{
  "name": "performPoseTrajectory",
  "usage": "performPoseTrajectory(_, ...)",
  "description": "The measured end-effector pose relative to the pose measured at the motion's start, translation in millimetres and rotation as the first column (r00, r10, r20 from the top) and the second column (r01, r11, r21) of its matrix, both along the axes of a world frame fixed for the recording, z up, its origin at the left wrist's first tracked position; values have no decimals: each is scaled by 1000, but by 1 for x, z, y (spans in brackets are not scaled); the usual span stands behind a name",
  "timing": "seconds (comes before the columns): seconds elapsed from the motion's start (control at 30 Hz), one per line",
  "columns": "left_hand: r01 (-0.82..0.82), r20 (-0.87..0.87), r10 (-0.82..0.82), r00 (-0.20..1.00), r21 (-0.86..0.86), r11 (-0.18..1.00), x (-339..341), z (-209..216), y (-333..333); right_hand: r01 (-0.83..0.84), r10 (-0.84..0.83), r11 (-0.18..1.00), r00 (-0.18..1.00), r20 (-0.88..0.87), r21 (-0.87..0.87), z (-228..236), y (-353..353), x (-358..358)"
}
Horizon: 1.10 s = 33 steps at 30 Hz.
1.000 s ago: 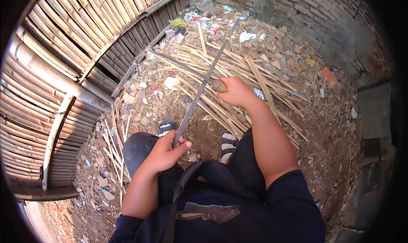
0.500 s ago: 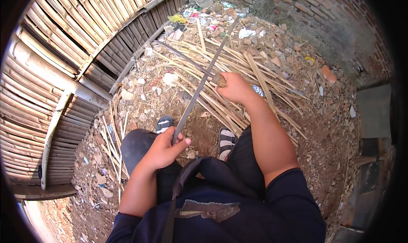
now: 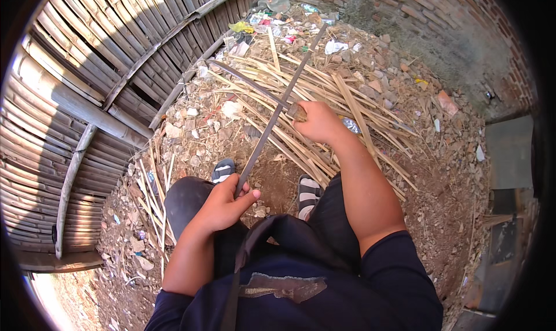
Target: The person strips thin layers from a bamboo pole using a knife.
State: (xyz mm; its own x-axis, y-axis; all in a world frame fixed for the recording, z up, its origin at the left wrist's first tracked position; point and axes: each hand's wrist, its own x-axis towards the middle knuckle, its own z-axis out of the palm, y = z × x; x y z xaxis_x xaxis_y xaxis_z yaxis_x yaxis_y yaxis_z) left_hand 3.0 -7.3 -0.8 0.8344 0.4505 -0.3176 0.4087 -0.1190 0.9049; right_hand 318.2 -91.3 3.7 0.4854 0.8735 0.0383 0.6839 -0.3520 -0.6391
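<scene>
My left hand (image 3: 226, 202) is closed around the near end of a long, dark flat strip (image 3: 267, 128), which slants away up to the right. In my right hand (image 3: 318, 121) is the wooden handle of a machete (image 3: 246, 77). Its dark blade points up and left, crossing the strip close to the handle and appearing to touch it. Beyond and below both tools lies a loose pile of pale split bamboo strips (image 3: 324, 102). My two feet, in strapped sandals, stand on the dirt between the hands and the pile.
A bamboo-slat wall (image 3: 87, 99) rises on the left, and a brick wall (image 3: 428, 24) closes the back right. More pale strips (image 3: 153, 200) lie beside my left knee. Rubble and scattered litter (image 3: 272, 27) cover the ground at the back. Grey panels (image 3: 509, 151) stand at the far right.
The machete's tip has dropped slightly toward me, and my right hand has shifted a little. My left hand holds its place. A shadow now covers more of the bamboo wall.
</scene>
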Motion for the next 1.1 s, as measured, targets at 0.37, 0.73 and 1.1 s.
performPoseTrajectory(0.37, -35, 7, 36, 999, -47, 998, -3, -7, 0, -285, 303, 938, 951, 63, -200, 12, 2, -39)
performPoseTrajectory(0.73, -13, 16, 12, 1000, 30, 999, -3, -9, 2, -172, 188, 977, 974, 125, -128, 10, -1, -39)
performPoseTrajectory(1.1, 3, -1, -3, 1000, 59, 998, 0, 3, -1, -39, 49, 992, 996, 79, -122, 10, -4, -9)
